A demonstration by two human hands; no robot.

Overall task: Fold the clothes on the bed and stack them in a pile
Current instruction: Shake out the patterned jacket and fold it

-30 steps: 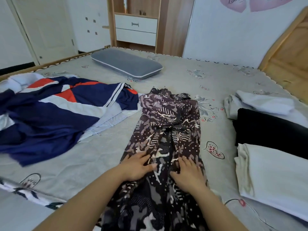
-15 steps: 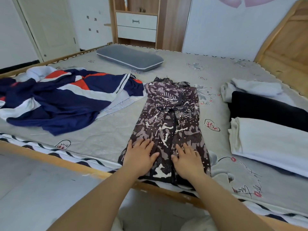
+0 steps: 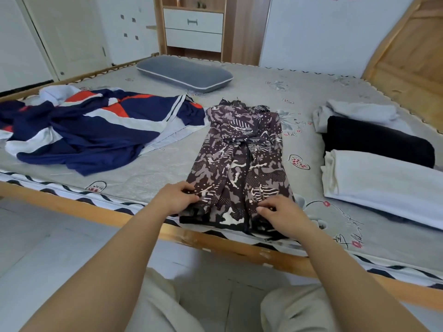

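A dark patterned dress [image 3: 242, 159] lies lengthwise on the grey bed [image 3: 153, 168], folded into a narrow strip with its hem at the near edge. My left hand [image 3: 176, 198] pinches the hem's left corner with curled fingers. My right hand [image 3: 282, 213] pinches the hem's right side. A navy, white and orange jacket [image 3: 91, 133] lies spread and unfolded to the left. On the right sit folded clothes: a white piece [image 3: 383, 185] nearest, a black one [image 3: 376, 140] behind it, and a light grey one [image 3: 357, 112] at the back.
A grey pillow [image 3: 184, 74] lies at the far side of the bed. The wooden bed frame [image 3: 215, 245] runs along the near edge, above my knees. A wooden headboard [image 3: 405, 68] rises at the right, and a drawer cabinet [image 3: 194, 27] stands behind.
Both hands slid down the dress from its middle to the hem, and their flat fingers have curled to pinch the hem. The view pulled back from the bed.
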